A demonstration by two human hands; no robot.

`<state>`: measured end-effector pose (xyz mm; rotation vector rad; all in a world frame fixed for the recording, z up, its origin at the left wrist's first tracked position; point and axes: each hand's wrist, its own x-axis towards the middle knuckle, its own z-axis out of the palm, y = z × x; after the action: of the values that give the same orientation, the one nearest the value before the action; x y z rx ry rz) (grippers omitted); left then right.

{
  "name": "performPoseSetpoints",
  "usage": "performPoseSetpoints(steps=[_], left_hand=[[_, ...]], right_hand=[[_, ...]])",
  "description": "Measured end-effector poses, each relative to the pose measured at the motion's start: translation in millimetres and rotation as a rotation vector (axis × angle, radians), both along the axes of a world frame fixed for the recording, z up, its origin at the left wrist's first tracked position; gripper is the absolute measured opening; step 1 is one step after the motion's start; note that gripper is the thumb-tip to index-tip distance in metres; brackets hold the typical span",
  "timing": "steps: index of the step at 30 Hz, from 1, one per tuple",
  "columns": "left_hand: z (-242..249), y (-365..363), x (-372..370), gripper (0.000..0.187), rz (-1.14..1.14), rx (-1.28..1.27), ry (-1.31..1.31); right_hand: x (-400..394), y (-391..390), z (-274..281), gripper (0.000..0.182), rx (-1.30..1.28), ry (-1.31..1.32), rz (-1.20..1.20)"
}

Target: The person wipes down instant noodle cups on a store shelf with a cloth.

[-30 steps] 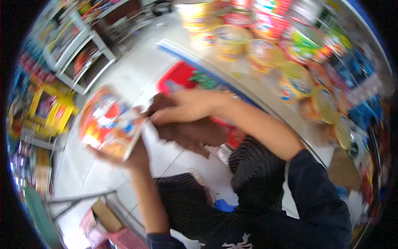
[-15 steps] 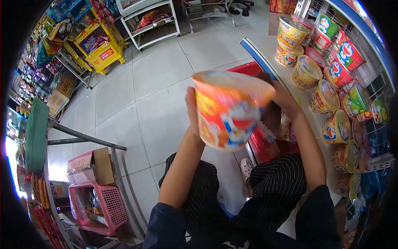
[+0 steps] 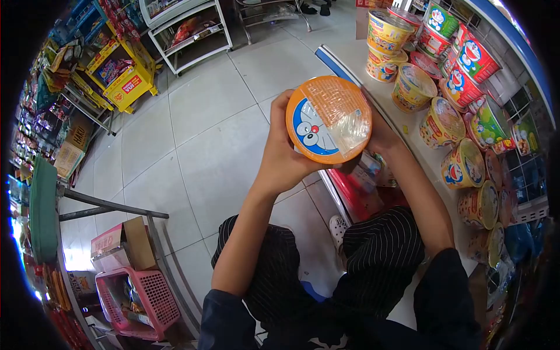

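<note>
An instant noodle cup (image 3: 329, 119) is tilted so its round orange-rimmed lid, with a blue-and-white cartoon cat face and clear wrap, faces me. My left hand (image 3: 283, 154) grips the cup's left side, fingers curled round it. On the other side, my right hand (image 3: 380, 131) is pressed against the cup, its fingers mostly hidden behind it. A dark brown cloth (image 3: 351, 167) shows just under the cup, bunched at my right hand.
Several noodle cups (image 3: 446, 121) stand stacked along the shelf (image 3: 382, 96) at right. Below it are red packages (image 3: 357, 189). At left are a pink basket (image 3: 157, 300), a cardboard box (image 3: 140, 245) and a metal frame (image 3: 111, 204). A yellow display rack (image 3: 125, 76) stands farther back.
The cup has turned from showing its side to showing its lid, and sits slightly higher. My right hand has slipped farther behind it; less of the cloth shows. The view shifted slightly.
</note>
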<state>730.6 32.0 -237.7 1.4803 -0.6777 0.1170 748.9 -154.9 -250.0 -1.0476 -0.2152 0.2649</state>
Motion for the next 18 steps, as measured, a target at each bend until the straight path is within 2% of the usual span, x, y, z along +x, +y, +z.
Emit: performPoseSetpoints(steps=[2, 3, 6, 9, 10, 12, 15, 18], left_hand=[[-5, 3, 4, 0.104, 0.081, 0.024, -0.108], [-6, 6, 5, 0.101, 0.12, 0.066, -0.175], [-10, 16, 4, 0.094, 0.212, 0.195, -0.321], [-16, 17, 4, 0.089, 0.311, 0.211, -0.407], [-18, 16, 5, 0.083, 0.298, 0.163, -0.343], [-22, 19, 11, 0.072, 0.201, -0.056, -0.036], [-6, 19, 13, 0.064, 0.123, -0.573, 0.399], [11, 30, 4, 0.065, -0.199, -0.858, 0.467]], right_hand=[[-2, 6, 13, 0.052, 0.491, -0.05, 0.313], [-12, 16, 22, 0.05, 0.529, -0.066, 0.294], [-16, 2, 18, 0.048, 0.316, -0.079, 0.273], [-21, 3, 38, 0.046, -0.003, 0.019, 0.103], [-22, 6, 41, 0.046, -0.098, 0.044, 0.041], [-21, 15, 40, 0.04, -0.212, 0.112, -0.047], [-34, 32, 48, 0.039, -0.105, 0.1, 0.116], [-38, 39, 51, 0.039, -0.144, 0.062, 0.151]])
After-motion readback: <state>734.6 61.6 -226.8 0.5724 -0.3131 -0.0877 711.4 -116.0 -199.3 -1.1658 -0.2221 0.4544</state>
